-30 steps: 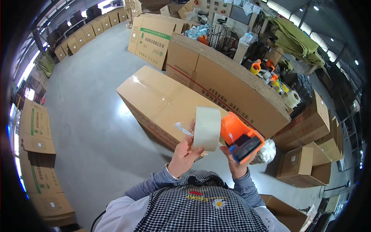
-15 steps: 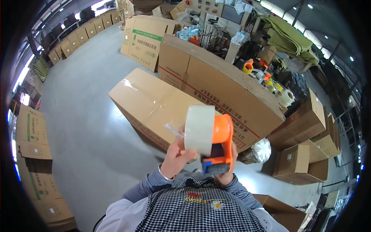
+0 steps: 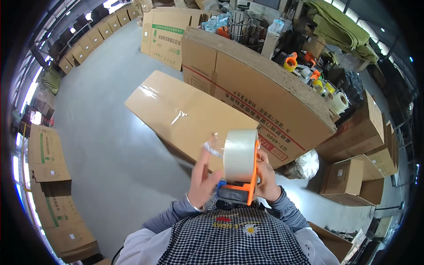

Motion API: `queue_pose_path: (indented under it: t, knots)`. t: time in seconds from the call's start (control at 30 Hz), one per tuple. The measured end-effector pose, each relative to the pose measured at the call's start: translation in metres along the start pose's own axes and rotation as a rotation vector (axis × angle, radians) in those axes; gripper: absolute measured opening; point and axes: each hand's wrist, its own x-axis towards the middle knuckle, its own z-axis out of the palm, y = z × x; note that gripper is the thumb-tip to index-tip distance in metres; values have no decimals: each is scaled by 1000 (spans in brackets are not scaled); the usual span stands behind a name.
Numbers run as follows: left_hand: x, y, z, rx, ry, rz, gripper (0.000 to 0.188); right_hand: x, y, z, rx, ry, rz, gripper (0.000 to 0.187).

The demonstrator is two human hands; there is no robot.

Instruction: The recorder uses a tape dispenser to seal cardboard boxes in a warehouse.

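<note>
My right hand (image 3: 266,179) grips an orange tape dispenser (image 3: 254,176) by its side, partly hidden behind the frame. A wide roll of clear tape (image 3: 240,154) is mounted on it, and a dark blade guard with blue ends faces me. From the roll a short loose tape end (image 3: 214,145) sticks out to the left. My left hand (image 3: 202,183) is beside the roll with thumb and fingers apart, its fingertips at that loose end. Beyond lies a long closed cardboard box (image 3: 176,110) with shiny tape on its top.
A stack of flattened cartons (image 3: 251,84) stands right behind the box. Tape rolls and another orange dispenser (image 3: 290,63) sit on a cluttered surface beyond. At right are open cartons (image 3: 346,176) and a wrapped silvery bundle (image 3: 304,165); more flattened cartons (image 3: 53,198) lie at left.
The dispenser has turned, so the roll's face shows broader and the orange frame is edge-on at its right. My right fingers now show more. My left fingers have straightened upward.
</note>
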Motion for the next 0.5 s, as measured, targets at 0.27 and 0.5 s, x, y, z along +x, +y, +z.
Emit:
queue_pose_path:
  t: [0.27, 0.5]
  knots:
    - [69, 6, -37, 174, -80, 38, 68, 2, 23, -19, 104, -306, -73, 45]
    - [98, 34, -23, 255, -131, -84, 52, 20, 33, -36, 25, -367, -129, 55]
